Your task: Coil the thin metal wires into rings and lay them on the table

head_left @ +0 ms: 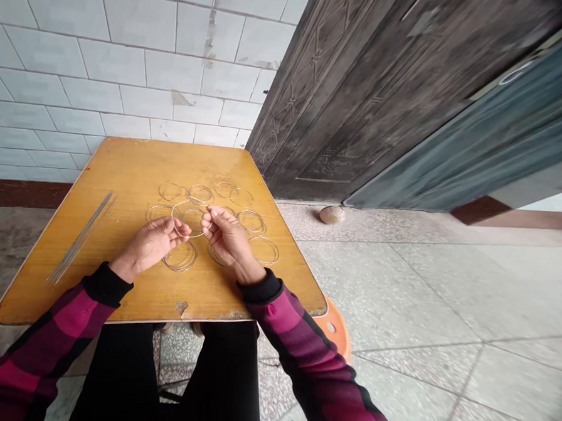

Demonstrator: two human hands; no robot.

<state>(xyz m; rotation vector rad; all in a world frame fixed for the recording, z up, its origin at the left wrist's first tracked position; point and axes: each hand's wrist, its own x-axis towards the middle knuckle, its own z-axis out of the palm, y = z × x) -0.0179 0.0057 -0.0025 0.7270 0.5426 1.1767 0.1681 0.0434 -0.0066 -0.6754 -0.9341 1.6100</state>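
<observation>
Between my two hands is a thin wire ring (pixel 195 235), raised a little above the table. My left hand (pixel 155 245) pinches its left side, fingers closed. At the ring's right side, my right hand (pixel 229 236) grips it between thumb and fingers. Several other wire rings lie on the tabletop around and beneath my hands, such as a coiled one (pixel 178 269) near the front, one (pixel 264 250) to the right and one (pixel 200 194) behind. My hands partly cover some of these. A bundle of straight wires (pixel 81 241) lies on the left.
The yellow wooden table (pixel 137 159) stands against a white tiled wall (pixel 140 24). To the right are a dark carved door (pixel 333 113) and a bluish curtain (pixel 478 133). An orange stool (pixel 338 330) sits by the table's right corner. A roundish object (pixel 332 214) rests on the floor.
</observation>
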